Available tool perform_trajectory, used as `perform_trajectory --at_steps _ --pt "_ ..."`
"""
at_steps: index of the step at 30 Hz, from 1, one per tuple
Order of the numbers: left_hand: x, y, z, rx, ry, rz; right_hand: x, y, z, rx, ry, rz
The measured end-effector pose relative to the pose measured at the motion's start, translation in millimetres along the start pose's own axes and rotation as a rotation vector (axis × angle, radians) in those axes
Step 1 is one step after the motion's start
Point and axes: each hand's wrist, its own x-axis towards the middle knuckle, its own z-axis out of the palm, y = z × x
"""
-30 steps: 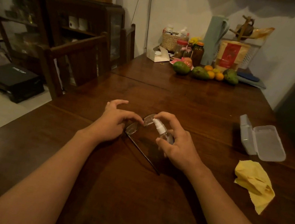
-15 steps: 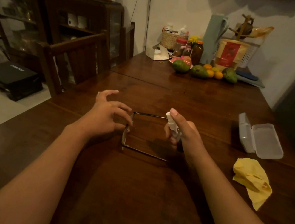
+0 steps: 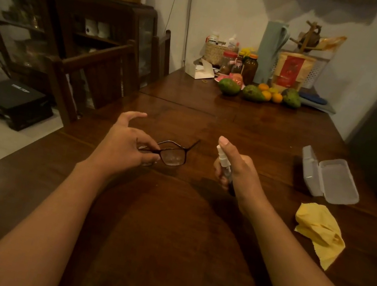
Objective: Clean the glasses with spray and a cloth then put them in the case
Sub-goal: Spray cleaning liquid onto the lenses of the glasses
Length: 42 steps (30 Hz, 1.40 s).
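Bare table (image 3: 277,176) lies between the case (image 3: 332,179) and the right hand (image 3: 237,171). The cloth (image 3: 318,228) sits just in front of the case. Fruit (image 3: 253,93) and jars (image 3: 249,69) crowd the far end behind it.

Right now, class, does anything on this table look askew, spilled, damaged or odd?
Nothing stands out. The left hand holds the glasses, the right hand grips the spray bottle; the case lies open and the yellow cloth sits crumpled near it.

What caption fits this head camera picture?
Left hand holds glasses, right hand grips spray bottle; yellow cloth and open case nearby.
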Motion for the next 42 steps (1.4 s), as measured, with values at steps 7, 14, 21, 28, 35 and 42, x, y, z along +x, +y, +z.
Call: perform_trajectory --at_steps 7,14,21,28,35,42 --pt "-2.7 35.6 17.9 -0.129 0.094 -0.037 1.6 14.0 13.8 -0.035 0.095 0.061" --pt "2.0 52.0 27.3 -0.115 0.093 0.041 2.5 17.7 16.9 0.004 0.151 -0.002" --pt "-5.9 73.7 22.7 -0.085 0.037 0.052 6.3 23.4 17.4 0.062 0.151 -0.012" --pt "-9.4 83.7 19.0 0.133 0.083 0.173 6.8 22.3 18.8 0.021 0.169 -0.003" --pt "-10.2 82.9 19.6 0.017 -0.003 0.012 6.4 21.2 19.5 -0.017 0.206 0.002" --pt "-8.3 80.9 22.5 -0.1 -0.064 -0.091 6.6 20.5 22.3 -0.123 0.139 -0.008"
